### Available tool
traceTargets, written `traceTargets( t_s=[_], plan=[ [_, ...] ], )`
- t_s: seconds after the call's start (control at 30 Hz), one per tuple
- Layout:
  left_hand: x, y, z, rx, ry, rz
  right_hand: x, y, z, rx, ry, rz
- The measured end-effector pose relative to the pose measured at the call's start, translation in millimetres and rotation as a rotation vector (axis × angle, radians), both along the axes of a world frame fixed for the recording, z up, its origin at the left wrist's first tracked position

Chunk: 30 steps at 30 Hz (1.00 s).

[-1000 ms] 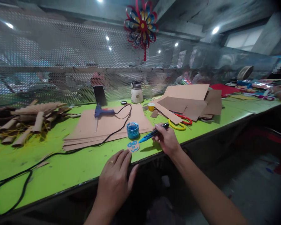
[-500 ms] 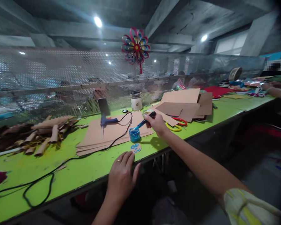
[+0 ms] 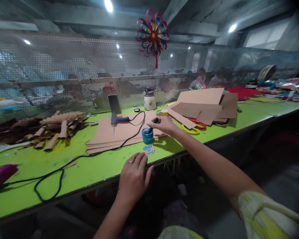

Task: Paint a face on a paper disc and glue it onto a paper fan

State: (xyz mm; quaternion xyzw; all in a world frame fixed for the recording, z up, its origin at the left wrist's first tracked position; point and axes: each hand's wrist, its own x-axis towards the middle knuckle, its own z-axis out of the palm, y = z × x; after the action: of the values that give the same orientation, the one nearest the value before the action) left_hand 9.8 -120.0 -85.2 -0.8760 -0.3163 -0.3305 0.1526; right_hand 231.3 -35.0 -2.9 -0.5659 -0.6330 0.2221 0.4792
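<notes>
My right hand (image 3: 163,124) is closed around the dark handle of a paintbrush (image 3: 154,122). The brush's lower end is inside a small jar of blue paint (image 3: 148,136), so its tip is hidden. Just in front of the jar lies a round cardboard disc (image 3: 149,149) with blue painted marks. My left hand (image 3: 134,172) lies at the table's front edge with its fingers stretched out, fingertips at the disc's near rim. Whether they press on the disc, I cannot tell.
Behind the jar, a blue glue gun (image 3: 119,119) lies on stacked cardboard sheets (image 3: 102,139); its black cord (image 3: 89,155) crosses the green table (image 3: 94,174). Yellow-handled scissors (image 3: 190,130) and cardboard pieces (image 3: 196,111) are at right. Cardboard rolls (image 3: 53,141) lie left; a bottle (image 3: 149,100) stands behind.
My right hand has lowered the brush, moving it from a slant at the jar's rim to steeper inside the jar. My left hand stays by the disc. The camera view has tilted down slightly.
</notes>
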Motion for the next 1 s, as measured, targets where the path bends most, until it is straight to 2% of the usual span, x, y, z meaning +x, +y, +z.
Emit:
traceTargets(
  t_s=[0.13, 0.27, 0.37, 0.53, 0.77, 1.0],
  plan=[
    [0, 0, -0.5, 0.017, -0.020, -0.001, 15, -31, -16.0, -0.008, -0.050, -0.066],
    [1, 0, -0.8, 0.028, -0.025, 0.000, 9, -52, -36.4, -0.016, -0.206, -0.047],
    [1, 0, -0.6, 0.025, -0.020, 0.003, -5, -53, -42.2, -0.031, -0.321, 0.014],
    [2, -1, -1.1, 0.015, -0.027, 0.002, -19, -45, -40.5, -0.079, -0.394, 0.034],
    [1, 1, -4.8, -0.048, -0.090, -0.026, -23, -40, -42.6, -0.178, -0.292, 0.022],
    [3, -3, 2.6, -0.246, -0.276, -0.061, -21, -50, -38.1, -0.182, -0.005, 0.037]
  ],
)
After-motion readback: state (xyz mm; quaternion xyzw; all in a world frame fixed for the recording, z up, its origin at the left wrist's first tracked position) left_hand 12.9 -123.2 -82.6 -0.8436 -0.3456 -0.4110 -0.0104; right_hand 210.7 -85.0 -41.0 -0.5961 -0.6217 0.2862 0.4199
